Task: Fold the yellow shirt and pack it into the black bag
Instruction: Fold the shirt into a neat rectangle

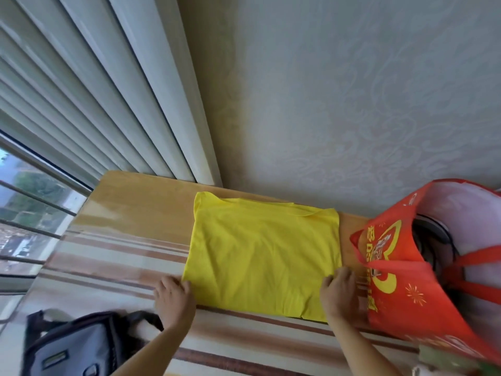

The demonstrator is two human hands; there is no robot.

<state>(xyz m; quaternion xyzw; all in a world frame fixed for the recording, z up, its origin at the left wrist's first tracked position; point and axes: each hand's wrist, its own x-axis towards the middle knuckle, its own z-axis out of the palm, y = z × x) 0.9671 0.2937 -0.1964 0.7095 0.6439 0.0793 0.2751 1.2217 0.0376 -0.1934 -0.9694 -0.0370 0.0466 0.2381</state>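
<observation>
My left hand (173,295) and right hand (340,291) sit at the two near corners of the yellow shirt (264,256), fingers curled down onto the cloth; I think each is pinching a corner, though the blur keeps me from telling how firmly the cloth is caught.

The biggest thing under me is the bench (130,240), a striped wooden top running along the wall, with the window at its left end. The shirt lies flat on it, about midway along, already folded into a rough rectangle whose far edge reaches the back of the bench and whose near edge lies close to the front edge. A red bag (406,280) stands at the right end, just beside the shirt and touching my right hand. The black bag (78,346) sits below the front-left corner of the bench, close to my left forearm.

The shirt looks thin, light and limp, so it will sag and lose its shape if lifted by one point. I judge the near corners are the right hold for bringing the near edge over to the far edge, keeping both sides level.
</observation>
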